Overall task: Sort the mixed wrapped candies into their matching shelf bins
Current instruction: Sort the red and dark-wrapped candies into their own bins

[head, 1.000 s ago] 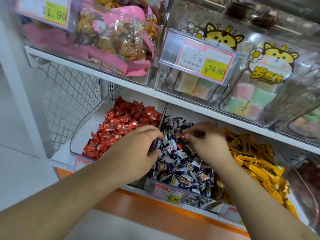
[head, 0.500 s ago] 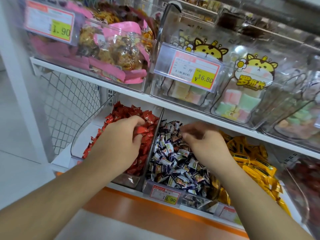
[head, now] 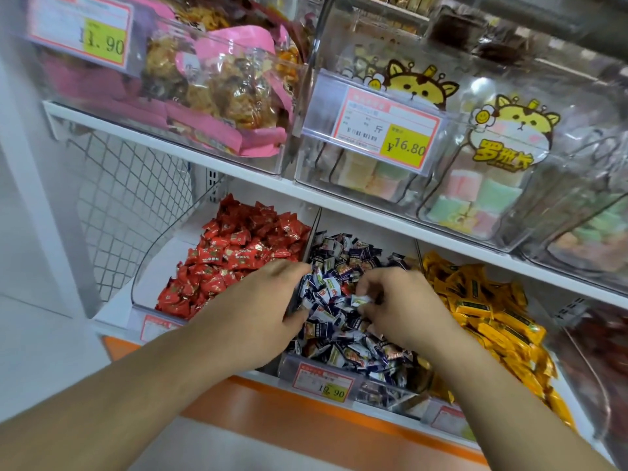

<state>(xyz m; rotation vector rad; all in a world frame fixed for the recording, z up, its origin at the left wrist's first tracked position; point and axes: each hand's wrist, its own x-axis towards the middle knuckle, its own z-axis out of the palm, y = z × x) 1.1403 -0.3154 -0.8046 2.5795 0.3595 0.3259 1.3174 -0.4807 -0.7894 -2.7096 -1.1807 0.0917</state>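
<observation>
Currently, both hands are in the middle bin of the lower shelf:

- Left hand (head: 258, 311): palm down over the left edge of the blue-and-white candies (head: 343, 321), fingers curled into the pile right by the clear divider (head: 307, 253). Fingertips are buried, so can't tell whether it holds a piece.
- Right hand (head: 404, 307): fingers bent, pinching a small white-wrapped candy (head: 361, 299) between thumb and fingertips, just above the blue-and-white pile.
- Red candies (head: 238, 256): heaped in the left bin, just beside the left hand across the divider.
- Yellow candies (head: 489, 311): heaped in the right bin, next to the right wrist.
- Middle bin's front carries a price tag (head: 323, 382) reading 1?.90, middle digit blurred.
- Upper shelf (head: 339, 202): clear tub with pink-wrapped snacks (head: 217, 93) on the left, pastel cube sweets (head: 472, 198) in tubs with cat stickers on the right, tag (head: 380, 130) reads 16.80.
- White wire mesh panel (head: 125, 205) left of the red bin.
</observation>
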